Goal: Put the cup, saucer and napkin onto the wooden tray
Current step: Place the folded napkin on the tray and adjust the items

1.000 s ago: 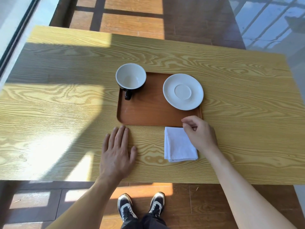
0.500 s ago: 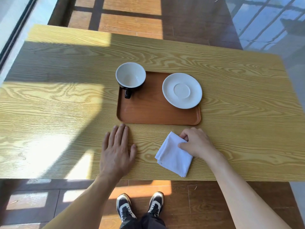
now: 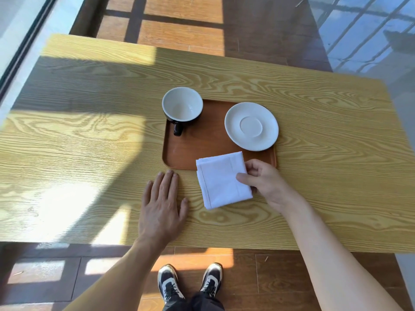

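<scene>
A brown wooden tray [image 3: 202, 144] lies in the middle of the table. The black cup [image 3: 182, 107] with a white inside stands upright on its far left corner, handle toward me. The white saucer [image 3: 251, 126] rests on the tray's right side. My right hand [image 3: 266, 182] pinches the right edge of the folded white napkin [image 3: 221, 179], which is lifted and hangs over the tray's near edge. My left hand [image 3: 162, 204] lies flat on the table, fingers apart, just in front of the tray's near left corner.
The table [image 3: 89, 142] is light wood grain with a bright sun patch on its left. Its near edge runs just above my shoes [image 3: 189, 283]. Wooden floor lies beyond, with a window frame at the far left.
My right hand has picked the napkin up off the table and carried it forward over the tray's near edge. The left hand, cup and saucer have stayed put.
</scene>
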